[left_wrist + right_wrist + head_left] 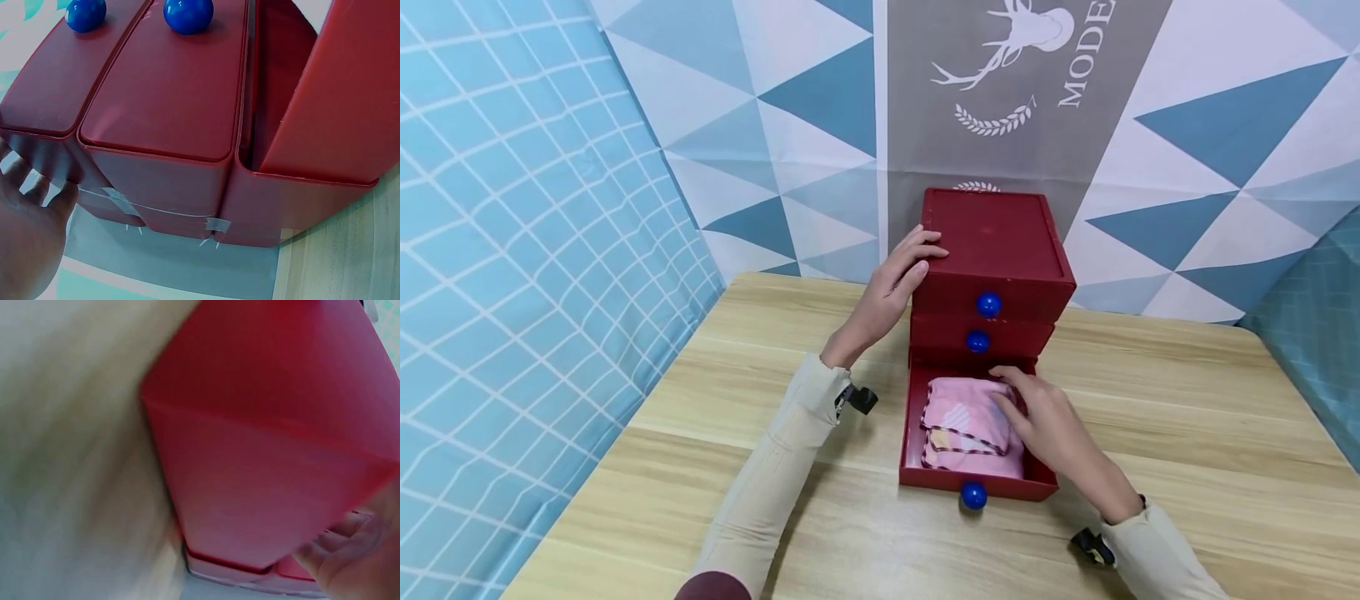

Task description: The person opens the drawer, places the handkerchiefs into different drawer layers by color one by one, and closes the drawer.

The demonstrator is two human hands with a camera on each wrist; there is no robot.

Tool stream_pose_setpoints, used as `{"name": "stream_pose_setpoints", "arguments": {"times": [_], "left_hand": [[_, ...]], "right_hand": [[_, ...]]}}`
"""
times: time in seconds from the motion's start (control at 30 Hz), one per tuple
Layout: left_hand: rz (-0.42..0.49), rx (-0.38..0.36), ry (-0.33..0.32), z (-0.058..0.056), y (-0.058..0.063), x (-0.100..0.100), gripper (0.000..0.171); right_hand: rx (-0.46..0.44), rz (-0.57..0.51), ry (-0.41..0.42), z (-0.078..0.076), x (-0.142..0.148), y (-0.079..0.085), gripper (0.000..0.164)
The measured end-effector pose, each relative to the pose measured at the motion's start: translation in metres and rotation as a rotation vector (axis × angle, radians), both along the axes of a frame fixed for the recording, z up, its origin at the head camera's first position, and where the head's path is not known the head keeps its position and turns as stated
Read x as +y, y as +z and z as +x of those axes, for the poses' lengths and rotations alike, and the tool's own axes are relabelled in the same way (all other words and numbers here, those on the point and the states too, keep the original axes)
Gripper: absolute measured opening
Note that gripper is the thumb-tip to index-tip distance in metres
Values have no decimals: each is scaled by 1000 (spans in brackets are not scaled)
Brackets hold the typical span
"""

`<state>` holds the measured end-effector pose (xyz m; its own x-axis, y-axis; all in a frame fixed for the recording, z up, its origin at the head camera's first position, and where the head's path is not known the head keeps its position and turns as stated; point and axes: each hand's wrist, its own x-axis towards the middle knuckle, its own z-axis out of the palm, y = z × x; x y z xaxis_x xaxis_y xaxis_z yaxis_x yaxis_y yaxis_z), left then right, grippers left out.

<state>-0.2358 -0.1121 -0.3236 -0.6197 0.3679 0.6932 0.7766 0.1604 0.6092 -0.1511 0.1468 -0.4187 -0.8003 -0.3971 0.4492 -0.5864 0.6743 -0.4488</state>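
Right hand (1051,425) presses pink cloth (964,425) inside open bottom drawer (913,433).

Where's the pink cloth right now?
In the head view the folded pink cloth lies inside the pulled-out bottom drawer of the red drawer box, under the right hand, at table centre.

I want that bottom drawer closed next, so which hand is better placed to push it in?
Probably the right hand: it rests on the pink cloth inside the open bottom drawer, near its blue knob. The left hand braces the red drawer chest.
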Motion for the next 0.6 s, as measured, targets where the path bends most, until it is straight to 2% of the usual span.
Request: {"name": "stream_pose_setpoints", "arguments": {"times": [0.03, 0.27, 0.37, 0.47, 0.53, 0.6], "left_hand": [[-1, -4, 1, 0, 0, 0, 32], [-28, 31, 24, -32, -27, -4, 34], [-28, 26, 22, -33, -27, -4, 34], [-21, 22, 28, -32, -27, -4, 33], [-14, 19, 27, -31, -26, -3, 33], [-10, 17, 16, -28, -24, -2, 33]], "right_hand": [[8, -4, 0, 0, 1, 1, 34], [63, -17, -22, 2, 6, 10, 47], [82, -38, -44, 8, 4, 17, 43], [67, -87, -43, 20, -1, 24, 23], [18, -142, 0, 32, -4, 27, 8], [-78, -201, 93, 47, -8, 27, 18]]}}
